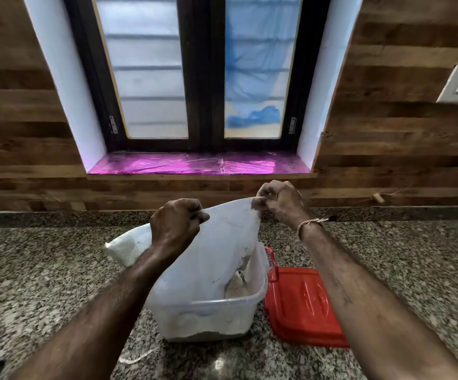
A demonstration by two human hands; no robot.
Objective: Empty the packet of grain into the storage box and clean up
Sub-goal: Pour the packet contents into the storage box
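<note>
**Most of the pour looks done; all of the tidying is waiting**

I am watching both hands holding the white woven grain packet [222, 242] upended over the clear storage box [208, 304], which is standing on the granite worktop [44, 270]. The left hand [177, 223] is gripping the raised end of the packet with its fingers clenched round a fold of the fabric. The right hand [277, 200] is pinching the far corner between thumb and fingertips. The packet's mouth is hanging down inside the box, and the fabric is sagging flat and slack, so I am judging it to be nearly or wholly empty. One bunched end by the left wrist may be hiding a little more.

A heap of pale brownish grain [236, 287] is showing inside the box under the mouth, filling only the lower part.

What I am counting as left: shaking out the last grains, lifting the packet clear, and fitting the red lid [302, 305], which is lying flat on the worktop just beside the box on its right. A loose white string [137, 357] is lying in front of the box and is waiting to be cleared away with the spent packet.
</note>
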